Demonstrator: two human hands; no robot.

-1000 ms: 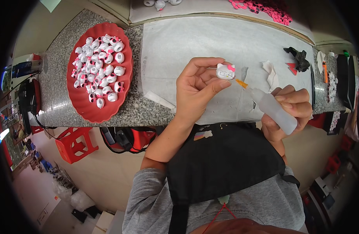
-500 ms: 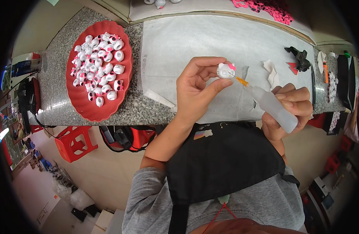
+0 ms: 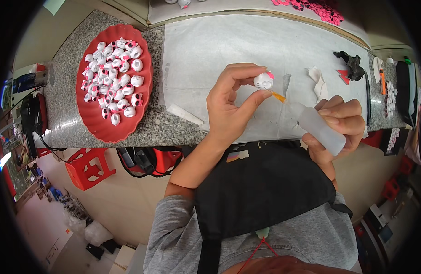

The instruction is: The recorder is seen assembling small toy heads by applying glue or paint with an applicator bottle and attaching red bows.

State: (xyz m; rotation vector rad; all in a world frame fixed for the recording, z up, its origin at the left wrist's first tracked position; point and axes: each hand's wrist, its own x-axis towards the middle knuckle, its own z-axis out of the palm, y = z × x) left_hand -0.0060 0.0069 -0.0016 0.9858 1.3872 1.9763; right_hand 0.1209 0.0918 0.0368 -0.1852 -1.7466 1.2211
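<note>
Left hand (image 3: 229, 107) pinches small white figurine (image 3: 263, 81); right hand (image 3: 339, 123) grips squeeze bottle (image 3: 319, 129), nozzle at figurine.
Figurine looks light, rigid, slippery: hold its sides.

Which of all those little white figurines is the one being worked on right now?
The single white figurine pinched in the left hand, over the white sheet, with the squeeze bottle nozzle at it. The others lie heaped on the red plate.
</note>
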